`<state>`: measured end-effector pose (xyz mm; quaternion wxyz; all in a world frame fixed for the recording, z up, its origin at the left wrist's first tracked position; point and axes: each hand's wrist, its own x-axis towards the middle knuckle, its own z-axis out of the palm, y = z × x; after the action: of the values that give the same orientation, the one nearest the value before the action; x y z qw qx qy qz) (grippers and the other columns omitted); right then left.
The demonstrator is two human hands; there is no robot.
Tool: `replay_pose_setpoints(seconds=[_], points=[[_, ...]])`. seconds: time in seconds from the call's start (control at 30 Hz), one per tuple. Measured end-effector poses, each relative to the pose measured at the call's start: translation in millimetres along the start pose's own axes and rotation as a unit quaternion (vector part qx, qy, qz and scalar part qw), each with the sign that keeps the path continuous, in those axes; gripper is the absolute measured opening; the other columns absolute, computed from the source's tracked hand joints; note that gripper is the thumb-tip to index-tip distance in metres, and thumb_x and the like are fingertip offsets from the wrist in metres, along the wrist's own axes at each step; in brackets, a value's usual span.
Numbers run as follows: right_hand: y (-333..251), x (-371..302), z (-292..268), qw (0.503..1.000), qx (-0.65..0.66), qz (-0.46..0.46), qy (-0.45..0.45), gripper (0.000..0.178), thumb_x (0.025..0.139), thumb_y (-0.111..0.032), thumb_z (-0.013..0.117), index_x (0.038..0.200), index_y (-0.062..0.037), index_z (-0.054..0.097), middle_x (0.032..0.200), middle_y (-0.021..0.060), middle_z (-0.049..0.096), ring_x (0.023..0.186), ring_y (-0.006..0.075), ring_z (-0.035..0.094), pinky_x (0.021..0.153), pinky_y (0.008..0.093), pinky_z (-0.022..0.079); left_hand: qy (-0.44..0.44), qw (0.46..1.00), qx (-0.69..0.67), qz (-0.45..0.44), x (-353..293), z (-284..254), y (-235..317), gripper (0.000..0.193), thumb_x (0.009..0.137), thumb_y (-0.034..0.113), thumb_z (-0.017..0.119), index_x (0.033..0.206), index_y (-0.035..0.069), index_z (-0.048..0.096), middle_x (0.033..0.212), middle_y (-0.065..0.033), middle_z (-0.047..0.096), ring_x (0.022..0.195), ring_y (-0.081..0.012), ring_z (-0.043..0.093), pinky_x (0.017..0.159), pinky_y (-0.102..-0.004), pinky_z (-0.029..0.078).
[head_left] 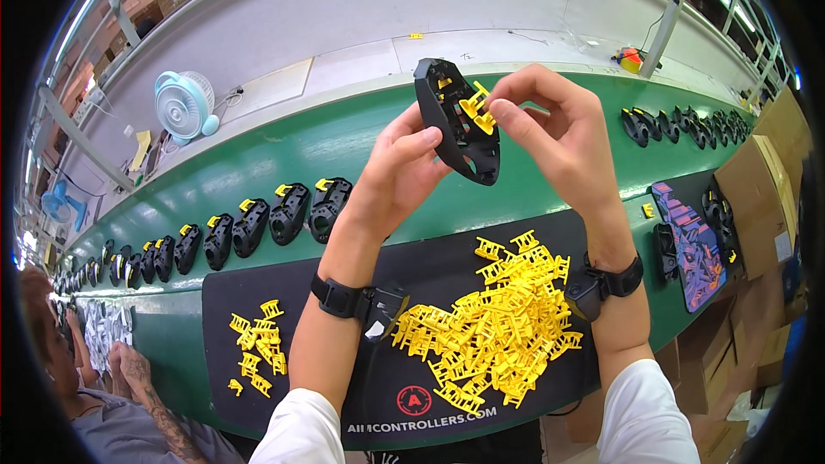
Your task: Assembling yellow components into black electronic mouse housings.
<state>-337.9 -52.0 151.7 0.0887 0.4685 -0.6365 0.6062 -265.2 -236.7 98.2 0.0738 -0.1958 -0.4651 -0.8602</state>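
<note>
My left hand (404, 155) grips a black plastic controller shell (468, 155), holding it tilted up above the bench with its hollow inside toward my right. Between the thumb and fingers of my right hand (550, 125) is a small yellow plastic clip (478, 110), at the shell's open side; whether it touches the shell I cannot tell. Another bit of yellow shows inside the shell's upper end. Below my hands a big heap of yellow clips (490, 318) lies on a black mat (301, 266), and a smaller group of yellow clips (259, 345) lies at its left.
A long row of black shells with yellow parts (249, 228) runs along the green bench (387, 193) at left; more black shells (687, 125) stand at far right. A fan (183, 106) stands behind. A patterned mat (685, 241) lies right. A co-worker (129, 404) sits at lower left.
</note>
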Motion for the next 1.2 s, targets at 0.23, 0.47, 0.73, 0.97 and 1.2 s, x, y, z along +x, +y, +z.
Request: replay_pose_setpoints(seconds=[0.23,0.47,0.73,0.97,1.2], points=[[3,2,6,0.997,-0.037,0.049,0.040,0.009,0.089,-0.008,0.071,0.097,-0.0039,0.072,0.085,0.0021,0.073,0.079,0.0074,0.067,0.064,0.0235,0.049,0.001,1.000,-0.001,0.007,-2,2,2,0.063,0.089,0.022,0.068,0.142,-0.002,0.045,0.134,-0.0121,0.057,0.126,-0.0218,0.056,0.107,-0.0424,0.045],[5,2,11,0.991,-0.106,-0.008,0.079,0.007,0.085,-0.005,0.073,0.092,-0.0048,0.073,0.083,0.0026,0.073,0.074,0.0100,0.067,0.061,0.0248,0.048,0.003,1.000,0.013,0.000,-2,9,3,0.062,0.088,0.008,0.070,0.142,-0.003,0.041,0.135,-0.0115,0.054,0.127,-0.0189,0.054,0.109,-0.0365,0.044],[2,1,14,0.982,-0.164,-0.048,0.084,0.008,0.082,-0.003,0.074,0.089,-0.0050,0.071,0.083,0.0040,0.071,0.069,0.0125,0.065,0.057,0.0254,0.046,0.026,0.996,0.075,0.027,-1,11,-2,0.060,0.087,0.016,0.074,0.138,-0.001,0.047,0.133,-0.0114,0.058,0.125,-0.0223,0.057,0.111,-0.0458,0.043],[2,2,8,0.976,-0.200,-0.070,0.051,0.006,0.085,-0.004,0.072,0.091,-0.0050,0.072,0.081,0.0037,0.067,0.066,0.0115,0.059,0.056,0.0252,0.043,0.007,0.992,0.125,-0.002,-3,5,3,0.065,0.093,0.016,0.064,0.148,-0.001,0.035,0.136,-0.0114,0.054,0.127,-0.0194,0.055,0.107,-0.0387,0.045],[9,4,-7,0.996,0.019,0.059,-0.057,0.011,0.091,-0.007,0.069,0.101,-0.0033,0.069,0.078,-0.0066,0.053,0.072,0.0024,0.045,0.063,0.0205,0.039,0.041,0.997,0.069,-0.019,-6,13,6,0.066,0.100,0.045,0.033,0.160,0.018,0.028,0.117,-0.0141,0.065,0.091,-0.0314,0.067,0.076,-0.0446,0.056]])
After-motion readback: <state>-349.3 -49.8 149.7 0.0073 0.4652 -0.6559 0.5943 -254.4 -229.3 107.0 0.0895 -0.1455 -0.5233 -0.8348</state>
